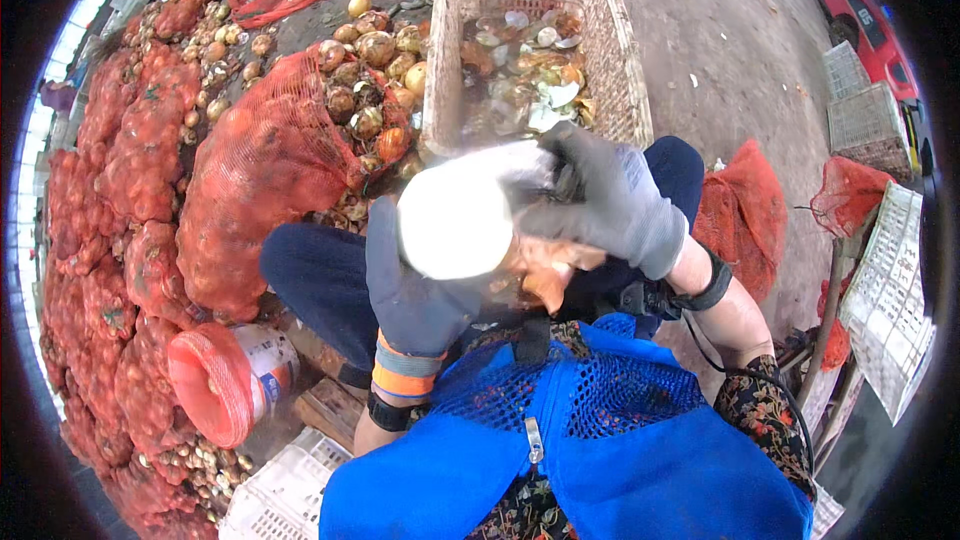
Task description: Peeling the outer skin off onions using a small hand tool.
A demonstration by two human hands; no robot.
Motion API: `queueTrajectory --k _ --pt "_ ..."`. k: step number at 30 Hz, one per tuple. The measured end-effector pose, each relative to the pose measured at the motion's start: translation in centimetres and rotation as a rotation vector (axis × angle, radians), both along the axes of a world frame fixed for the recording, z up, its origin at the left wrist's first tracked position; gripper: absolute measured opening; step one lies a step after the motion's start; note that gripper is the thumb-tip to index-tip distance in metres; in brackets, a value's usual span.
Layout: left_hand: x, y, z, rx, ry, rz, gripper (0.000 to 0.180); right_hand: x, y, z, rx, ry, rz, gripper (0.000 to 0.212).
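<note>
My left hand (415,290), in a grey glove with an orange-striped cuff, is closed around a large peeled white onion (452,218) in front of my lap. Against the onion's right side, my gloved right hand (625,205) has its fingers curled; motion blurs them, and what they grip is hidden. Orange-brown onion skin (548,278) hangs below the right hand. Just beyond the hands stands a dirty white plastic crate (628,65), with loose peelings and pale onion pieces (560,95) inside.
An open red net bag (265,165) spills unpeeled onions (375,48) left of the crate. More filled red bags (90,260) pile up at far left. A white bucket (265,370) lined with red netting stands by my left knee. Empty red netting (745,215) and white crates (885,290) are at right.
</note>
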State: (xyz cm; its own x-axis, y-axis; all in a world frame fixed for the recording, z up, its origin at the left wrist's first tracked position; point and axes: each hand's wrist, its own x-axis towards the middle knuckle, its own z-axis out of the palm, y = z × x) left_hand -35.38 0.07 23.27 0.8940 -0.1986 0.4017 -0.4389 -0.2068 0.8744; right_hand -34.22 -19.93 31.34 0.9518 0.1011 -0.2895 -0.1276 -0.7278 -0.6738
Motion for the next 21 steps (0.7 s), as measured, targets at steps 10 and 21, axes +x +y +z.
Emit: queueTrajectory --k 10,21 --pt "-1.0 -1.2 1.3 0.146 -0.091 -0.024 0.041 -2.3 0.9 -2.6 -0.126 -0.526 0.166 0.068" --pt "-2.9 -1.3 -0.4 -0.466 0.539 -0.164 0.054 -3.3 0.6 -2.9 -0.278 -0.599 0.504 0.041"
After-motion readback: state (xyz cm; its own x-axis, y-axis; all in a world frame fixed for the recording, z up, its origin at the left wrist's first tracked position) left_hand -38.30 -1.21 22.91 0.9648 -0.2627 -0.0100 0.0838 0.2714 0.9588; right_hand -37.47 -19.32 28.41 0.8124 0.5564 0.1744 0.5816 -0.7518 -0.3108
